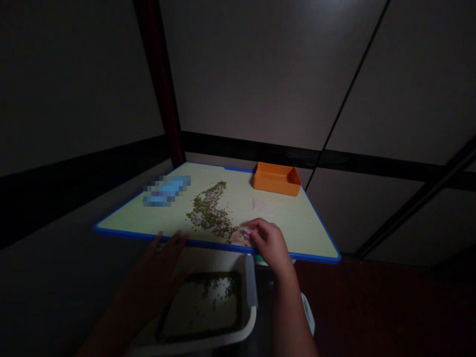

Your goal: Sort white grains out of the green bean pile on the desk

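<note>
My right hand [268, 242] is at the near edge of a pale board [293, 225] with a blue rim. Its fingers are bent together, and what they pinch is too small to make out. Under the fingertips is a small pale, pinkish patch of grains [238, 236]. To its left spreads a layer of small green bean-like grains [210, 210], with pale grains among them. A second pale patch of grains [260, 204] lies farther back. In shadow, my left hand [156, 267] has its fingers apart, the tips by the board's near rim, holding nothing visible.
An orange open box [277, 186] stands at the board's back right corner. A blurred blue object [167, 191] lies at the left side. Below the near edge is a white-rimmed container [245, 329] with dark grains inside. Dark panelled walls [260, 74] rise behind.
</note>
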`<state>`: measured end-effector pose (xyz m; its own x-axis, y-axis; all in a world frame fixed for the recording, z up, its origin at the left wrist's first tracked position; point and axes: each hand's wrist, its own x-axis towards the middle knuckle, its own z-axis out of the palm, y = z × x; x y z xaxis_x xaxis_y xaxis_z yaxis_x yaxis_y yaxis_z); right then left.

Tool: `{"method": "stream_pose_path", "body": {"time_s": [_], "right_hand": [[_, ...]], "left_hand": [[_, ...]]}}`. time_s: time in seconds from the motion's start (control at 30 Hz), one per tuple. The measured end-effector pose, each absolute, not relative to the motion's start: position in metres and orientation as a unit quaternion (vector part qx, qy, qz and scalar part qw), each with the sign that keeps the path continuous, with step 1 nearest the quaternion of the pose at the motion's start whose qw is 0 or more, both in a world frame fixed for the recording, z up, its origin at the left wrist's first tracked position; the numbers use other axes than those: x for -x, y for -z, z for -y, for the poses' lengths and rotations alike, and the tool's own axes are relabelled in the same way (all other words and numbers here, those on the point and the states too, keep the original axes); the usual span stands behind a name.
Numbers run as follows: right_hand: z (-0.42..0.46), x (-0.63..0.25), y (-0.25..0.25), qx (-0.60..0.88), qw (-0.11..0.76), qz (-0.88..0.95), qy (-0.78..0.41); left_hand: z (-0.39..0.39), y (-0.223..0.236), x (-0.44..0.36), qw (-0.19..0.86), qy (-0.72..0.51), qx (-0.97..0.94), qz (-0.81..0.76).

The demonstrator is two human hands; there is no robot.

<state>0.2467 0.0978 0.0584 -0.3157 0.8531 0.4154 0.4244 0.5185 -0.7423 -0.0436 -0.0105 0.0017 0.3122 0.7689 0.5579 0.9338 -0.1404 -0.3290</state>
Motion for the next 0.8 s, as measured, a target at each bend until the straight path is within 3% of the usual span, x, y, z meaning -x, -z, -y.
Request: {"method": "stream_pose_path", "body": {"time_s": [0.8], "right_hand": [[-0.092, -0.235, -0.057, 0.384, 0.437, 0.761, -0.289]], "left_hand": [[0.010, 0.003, 0.045, 0.309, 0.131, 0.744, 0.577]]}}
